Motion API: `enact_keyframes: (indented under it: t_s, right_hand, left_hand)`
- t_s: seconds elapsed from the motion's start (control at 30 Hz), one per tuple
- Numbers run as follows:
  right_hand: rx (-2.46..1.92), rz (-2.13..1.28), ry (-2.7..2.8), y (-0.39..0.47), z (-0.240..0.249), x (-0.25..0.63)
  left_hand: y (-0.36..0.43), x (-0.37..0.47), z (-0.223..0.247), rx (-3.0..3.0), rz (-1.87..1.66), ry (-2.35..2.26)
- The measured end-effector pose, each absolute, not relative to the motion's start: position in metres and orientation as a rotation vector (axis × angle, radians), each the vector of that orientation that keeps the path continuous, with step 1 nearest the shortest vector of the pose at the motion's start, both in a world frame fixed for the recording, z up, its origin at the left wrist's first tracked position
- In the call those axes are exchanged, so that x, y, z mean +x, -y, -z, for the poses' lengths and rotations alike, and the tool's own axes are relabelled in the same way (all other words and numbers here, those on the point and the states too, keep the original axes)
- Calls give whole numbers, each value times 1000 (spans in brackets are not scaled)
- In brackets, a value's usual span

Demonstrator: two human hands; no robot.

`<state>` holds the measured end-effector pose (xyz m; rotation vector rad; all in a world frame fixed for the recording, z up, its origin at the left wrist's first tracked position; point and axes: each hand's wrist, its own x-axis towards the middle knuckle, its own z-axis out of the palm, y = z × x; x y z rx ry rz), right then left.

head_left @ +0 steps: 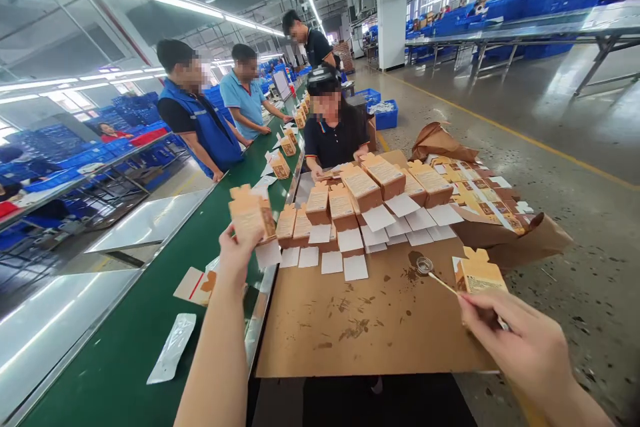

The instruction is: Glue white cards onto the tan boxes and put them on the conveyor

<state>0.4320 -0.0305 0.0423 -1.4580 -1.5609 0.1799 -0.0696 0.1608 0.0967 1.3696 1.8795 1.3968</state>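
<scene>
My left hand (240,247) is closed on a small brown carton (250,213), its top flaps standing up, above the green conveyor belt (115,347). A white flap hangs from the carton's lower edge. In my right hand (520,333) is a thin swab stick (444,281), pinched between the fingers. Its far end meets a small clear round dish (424,266) on the cardboard sheet (320,340). Another upright carton (481,273) stands just behind my right fingers; whether they touch it I cannot tell. Dark wet spots mark the cardboard around the dish.
Stacked cartons (367,187) with white flaps fill the cardboard's far side. Flat printed cartons (480,193) lie in brown paper at right. A white packet (173,347) rests on the belt. A seated person (327,133) works opposite; several people stand along the belt.
</scene>
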Motion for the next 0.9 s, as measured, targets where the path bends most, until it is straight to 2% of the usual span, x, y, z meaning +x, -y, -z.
enact_keyframes:
  t_s: [0.17, 0.3, 0.4, 0.57, 0.7, 0.9]
  right_hand:
    - [-1719, -239, 1809, -17, -50, 444]
    - [-1877, -386, 1919, -41, -43, 438]
    - [-1921, -435, 1953, -53, -38, 434]
    - [-1862, -414, 1973, -64, -42, 442]
    - [-1734, -336, 1928, -35, -45, 435]
    - [-1287, -321, 1921, 57, 6, 324]
  left_hand:
    - [-53, -43, -45, 931, -1528, -1493]
    - [5, -5, 10, 748, -1353, -1471]
    - [21, 15, 31, 699, -1242, -1419]
    - [19, 25, 25, 855, -1160, -1485]
    - [13, 26, 14, 915, -1136, -1503]
    - [15, 35, 8, 895, -1178, -1515]
